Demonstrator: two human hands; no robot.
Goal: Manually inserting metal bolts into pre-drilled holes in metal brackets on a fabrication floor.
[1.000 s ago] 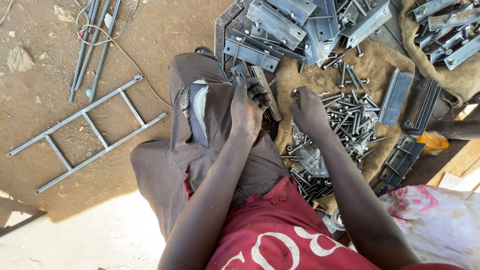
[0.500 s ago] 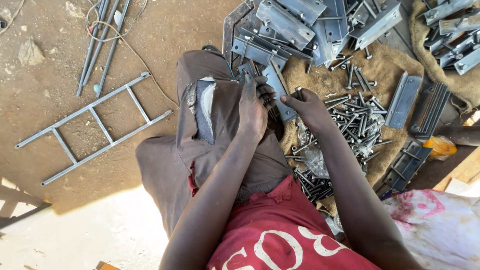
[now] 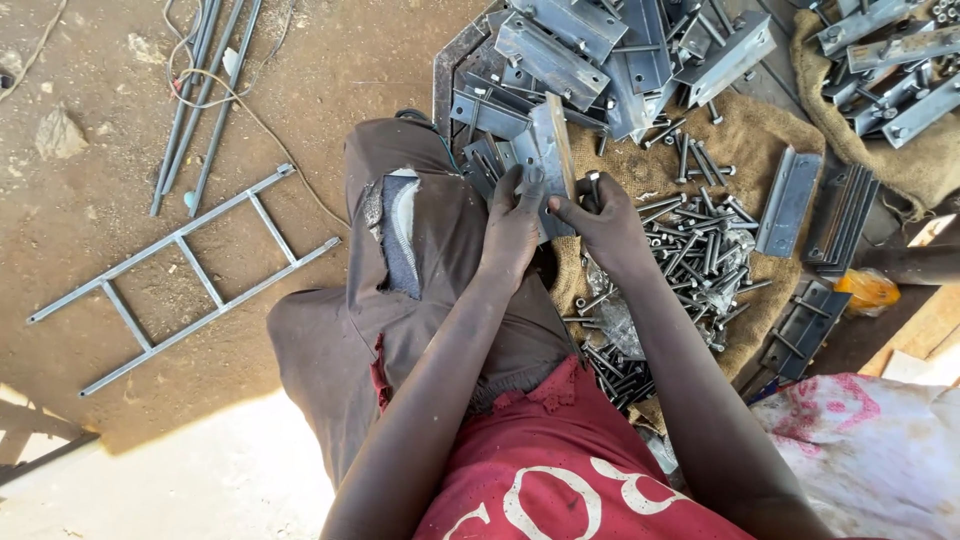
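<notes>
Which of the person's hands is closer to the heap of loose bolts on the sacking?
Right. The right hand sits at the edge of the bolts, gripping the metal bracket. The left hand holds the bracket from the far side, over the knee.

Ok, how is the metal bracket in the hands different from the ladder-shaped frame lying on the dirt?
The bracket is a short, flat grey plate; the ladder frame is long thin rails joined by rungs. The bracket is held up off the ground between the left hand and right hand; the frame lies flat, untouched, on bare dirt well to the left. Both look like plain grey metal.
</notes>
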